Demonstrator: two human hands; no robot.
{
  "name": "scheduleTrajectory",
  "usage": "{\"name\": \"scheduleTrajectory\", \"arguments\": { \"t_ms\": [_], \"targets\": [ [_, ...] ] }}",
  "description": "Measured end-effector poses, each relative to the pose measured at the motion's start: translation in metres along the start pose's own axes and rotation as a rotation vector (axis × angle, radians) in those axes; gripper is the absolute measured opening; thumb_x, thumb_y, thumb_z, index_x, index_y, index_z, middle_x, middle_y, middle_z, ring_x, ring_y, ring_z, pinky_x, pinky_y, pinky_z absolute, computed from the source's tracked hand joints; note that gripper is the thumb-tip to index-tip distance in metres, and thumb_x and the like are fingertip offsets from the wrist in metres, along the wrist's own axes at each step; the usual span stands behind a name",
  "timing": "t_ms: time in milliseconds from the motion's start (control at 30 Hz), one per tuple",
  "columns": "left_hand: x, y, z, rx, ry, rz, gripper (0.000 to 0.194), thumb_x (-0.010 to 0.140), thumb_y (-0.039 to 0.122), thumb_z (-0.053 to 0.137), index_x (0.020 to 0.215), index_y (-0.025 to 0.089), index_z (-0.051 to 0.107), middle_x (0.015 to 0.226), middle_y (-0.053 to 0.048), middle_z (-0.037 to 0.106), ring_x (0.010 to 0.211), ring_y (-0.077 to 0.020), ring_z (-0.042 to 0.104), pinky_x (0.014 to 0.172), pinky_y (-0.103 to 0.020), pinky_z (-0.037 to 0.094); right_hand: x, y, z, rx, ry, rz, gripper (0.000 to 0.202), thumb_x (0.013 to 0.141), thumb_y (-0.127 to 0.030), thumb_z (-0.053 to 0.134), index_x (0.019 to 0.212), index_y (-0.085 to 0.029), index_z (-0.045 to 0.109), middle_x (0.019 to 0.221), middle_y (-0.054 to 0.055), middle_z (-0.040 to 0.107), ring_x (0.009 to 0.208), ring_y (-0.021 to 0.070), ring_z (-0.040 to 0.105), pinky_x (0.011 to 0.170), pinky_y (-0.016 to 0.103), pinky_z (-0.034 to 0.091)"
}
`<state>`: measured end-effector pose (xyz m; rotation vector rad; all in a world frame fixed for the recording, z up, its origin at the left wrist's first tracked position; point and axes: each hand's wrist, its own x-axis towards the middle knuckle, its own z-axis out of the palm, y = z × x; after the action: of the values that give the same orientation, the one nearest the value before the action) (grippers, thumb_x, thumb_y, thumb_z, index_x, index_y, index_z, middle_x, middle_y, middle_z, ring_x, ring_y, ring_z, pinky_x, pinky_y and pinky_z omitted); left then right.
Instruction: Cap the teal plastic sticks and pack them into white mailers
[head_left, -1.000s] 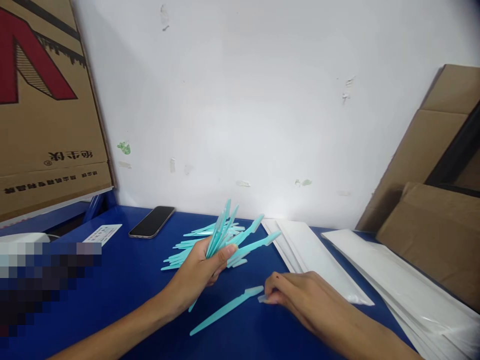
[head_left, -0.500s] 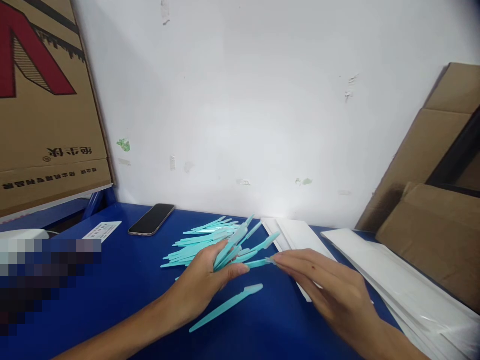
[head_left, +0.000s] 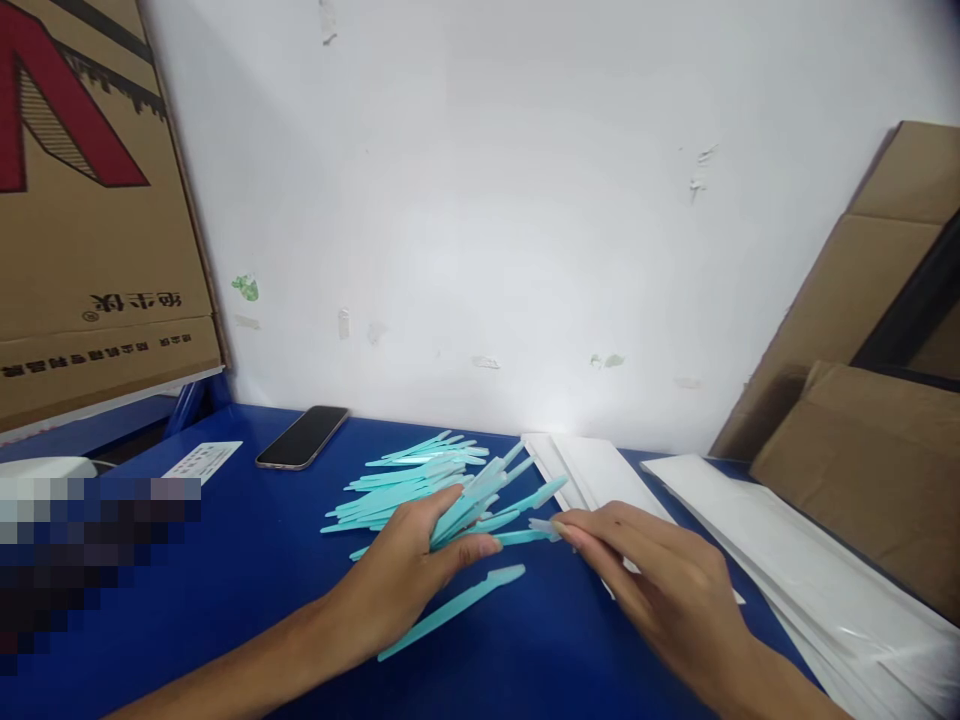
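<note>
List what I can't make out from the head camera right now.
In the head view:
Held turquoise sticks: partly hidden by the left hand; no sure count.
Clear piece: right hand covers part; full shape unclear.
Printed card: lettering too small to read.
Leftmost white object: cut by left edge, masked by pixelation.
Large cardboard box: cut by the top and left edges.

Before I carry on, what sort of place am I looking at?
Probably a small workroom or workshop: a blue table bears a pile of turquoise tools, white packets lie to the right of the pile, and there is cardboard on both sides.
</note>
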<state>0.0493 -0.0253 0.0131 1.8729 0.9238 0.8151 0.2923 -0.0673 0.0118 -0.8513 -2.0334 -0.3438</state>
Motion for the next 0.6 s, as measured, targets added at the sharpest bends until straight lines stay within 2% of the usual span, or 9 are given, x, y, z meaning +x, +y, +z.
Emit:
{"name": "scheduleTrajectory", "arguments": {
  "t_ms": [67,167,367,600],
  "targets": [
    [-0.0007,0.0003,0.0008,0.044,0.005,0.017,0.037,0.092,0.053,0.061,0.106,0.02,0.066,0.082,0.0,0.065,0.078,-0.0204,0.058,0.068,-0.027,0.044,0.0005,-0.0011,0.0022,-0.007,0.013,0.017,0.012,0.097,-0.012,0.062,0.101,-0.017,0.072,0.079,0.001,0.072,0.066,0.0109,0.068,0.066,0.019,0.054],
    [-0.0018,-0.0015,0.0025,0.075,0.005,0.05,0.037,0.09,0.054,0.062,0.103,0.019,0.067,0.094,-0.003,0.069,0.087,-0.0238,0.06,0.076,-0.03,0.046,0.0001,-0.0018,0.0046,-0.034,0.029,0.015,0.011,0.098,-0.014,0.06,0.1,-0.017,0.071,0.079,0.002,0.074,0.067,0.0126,0.07,0.066,0.021,0.054],
    [-0.0037,-0.006,0.0041,0.037,0.003,0.014,0.042,0.086,0.058,0.064,0.103,0.019,0.069,0.081,-0.003,0.065,0.079,-0.0239,0.057,0.064,-0.027,0.042,-0.0009,-0.0023,0.0048,-0.035,0.024,0.018,0.013,0.099,-0.016,0.06,0.098,-0.016,0.072,0.078,0.003,0.074,0.065,0.0137,0.07,0.064,0.022,0.054],
    [-0.0042,0.0008,0.0053,0.069,-0.024,0.043,0.038,0.089,0.057,0.061,0.094,0.02,0.066,0.084,-0.001,0.064,0.078,-0.0206,0.055,0.07,-0.027,0.042,0.0007,-0.0026,0.0034,-0.031,0.013,-0.014,0.009,0.098,-0.017,0.063,0.095,-0.016,0.071,0.075,0.002,0.073,0.063,0.0127,0.067,0.062,0.022,0.051]
  ]
}}
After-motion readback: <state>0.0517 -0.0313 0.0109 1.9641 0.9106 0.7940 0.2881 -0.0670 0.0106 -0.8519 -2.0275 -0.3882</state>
